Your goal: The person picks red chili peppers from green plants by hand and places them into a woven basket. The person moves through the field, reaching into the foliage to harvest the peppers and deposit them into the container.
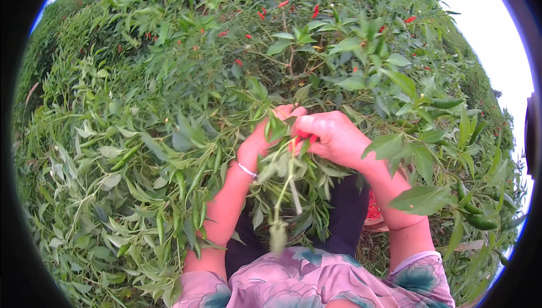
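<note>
Among the leaves of a chili pepper plant, my right hand (336, 136) has its fingers curled around several red chili peppers (313, 139). Right beside it, my left hand (256, 141) is bent around a leafy pepper branch; leaves and small green chilies cover part of its palm and fingers. A white bracelet (247, 171) circles the left wrist. Below both hands, a pale green stem (280, 196) hangs in front of my dark trousers (349, 210), its lower end blurred. More green chilies (199, 177) dangle on the foliage left of my left forearm.
Red chilies (373, 206) lie heaped low by my right forearm, partly hidden, in what looks like a container. Branches with large leaves (423, 200) and green chilies (480, 222) reach in from the right. Dense plants with scattered red chilies (316, 10) stand ahead.
</note>
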The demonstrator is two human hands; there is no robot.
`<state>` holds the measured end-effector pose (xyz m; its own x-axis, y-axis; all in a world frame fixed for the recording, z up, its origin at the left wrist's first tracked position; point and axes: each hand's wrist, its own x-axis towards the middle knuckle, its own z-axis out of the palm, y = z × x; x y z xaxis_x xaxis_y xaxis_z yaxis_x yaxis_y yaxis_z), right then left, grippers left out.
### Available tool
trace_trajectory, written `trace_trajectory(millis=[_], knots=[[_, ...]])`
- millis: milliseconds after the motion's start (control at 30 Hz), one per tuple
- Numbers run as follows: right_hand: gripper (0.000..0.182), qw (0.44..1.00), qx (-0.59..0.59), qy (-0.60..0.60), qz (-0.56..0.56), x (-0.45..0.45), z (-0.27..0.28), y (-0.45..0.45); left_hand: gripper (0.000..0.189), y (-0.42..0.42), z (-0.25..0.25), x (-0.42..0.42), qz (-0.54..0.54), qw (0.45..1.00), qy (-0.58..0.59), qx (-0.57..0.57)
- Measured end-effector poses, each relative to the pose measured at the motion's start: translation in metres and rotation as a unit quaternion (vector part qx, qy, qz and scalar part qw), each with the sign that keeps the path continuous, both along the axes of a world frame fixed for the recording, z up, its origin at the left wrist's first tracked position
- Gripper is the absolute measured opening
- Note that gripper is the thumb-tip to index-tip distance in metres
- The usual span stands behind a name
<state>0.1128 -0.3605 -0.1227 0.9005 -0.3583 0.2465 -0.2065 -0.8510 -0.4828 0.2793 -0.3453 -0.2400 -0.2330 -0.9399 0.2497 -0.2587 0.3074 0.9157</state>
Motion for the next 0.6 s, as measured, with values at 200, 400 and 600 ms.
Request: trace_trajectory(millis=[200,400,600], knots=[[0.013,0.992,0.040,-0.073,-0.092,0.000,-0.008,0.004,0.031,0.015,0.005,-0.007,-0.142,0.882,0.450,0.012],[0.022,0.958,0.051,-0.163,-0.230,0.002,-0.009,0.010,0.022,0.010,-0.024,0.006,0.023,0.957,0.282,0.071],[0.010,0.890,0.274,-0.318,-0.177,-0.002,-0.029,-0.005,0.045,-0.002,-0.036,0.002,0.044,0.992,0.108,-0.053]])
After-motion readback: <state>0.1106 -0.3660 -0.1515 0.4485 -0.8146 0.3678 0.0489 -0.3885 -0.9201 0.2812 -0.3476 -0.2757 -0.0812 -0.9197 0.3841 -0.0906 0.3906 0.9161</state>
